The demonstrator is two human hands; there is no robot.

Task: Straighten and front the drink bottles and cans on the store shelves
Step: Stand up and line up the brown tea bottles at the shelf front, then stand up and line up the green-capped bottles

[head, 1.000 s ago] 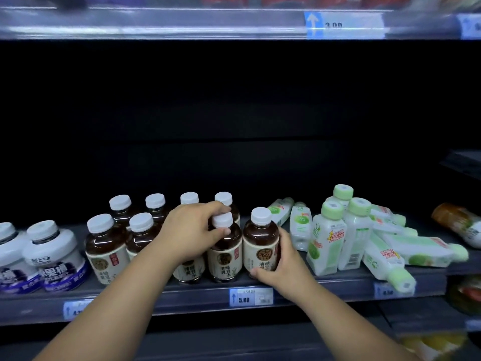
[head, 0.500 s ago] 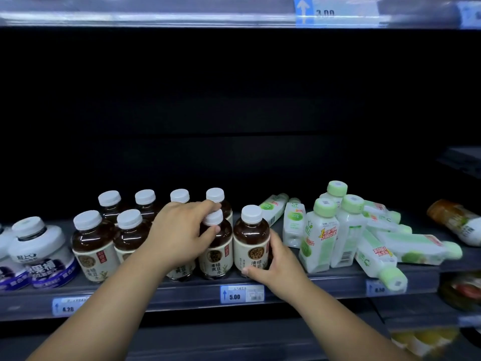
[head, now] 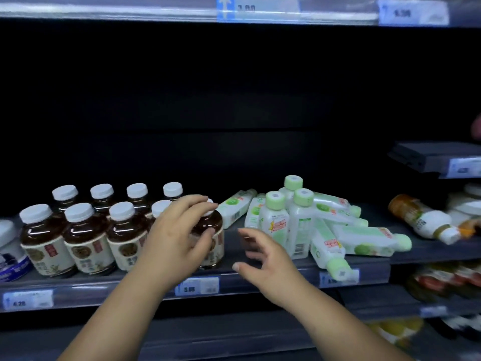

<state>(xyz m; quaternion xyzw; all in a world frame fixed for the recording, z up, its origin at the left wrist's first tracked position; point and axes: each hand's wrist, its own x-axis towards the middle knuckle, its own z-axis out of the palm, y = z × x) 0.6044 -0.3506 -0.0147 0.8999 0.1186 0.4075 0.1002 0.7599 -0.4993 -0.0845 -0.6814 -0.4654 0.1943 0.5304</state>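
Left hand [head: 177, 238] holds a brown bottle [head: 213, 223] by its top. Right hand [head: 268, 261] is wide beside it, holding nothing.

1. A dark grey shelf [head: 78, 287] runs across, with blue-and-white price tags [head: 197, 285] on its front rail.
2. The back panel [head: 234, 100] is black and unlit.
3. An upper shelf edge [head: 104, 11] glints pale overhead.
4. A shorter shelf [head: 426, 156] juts out at the right.
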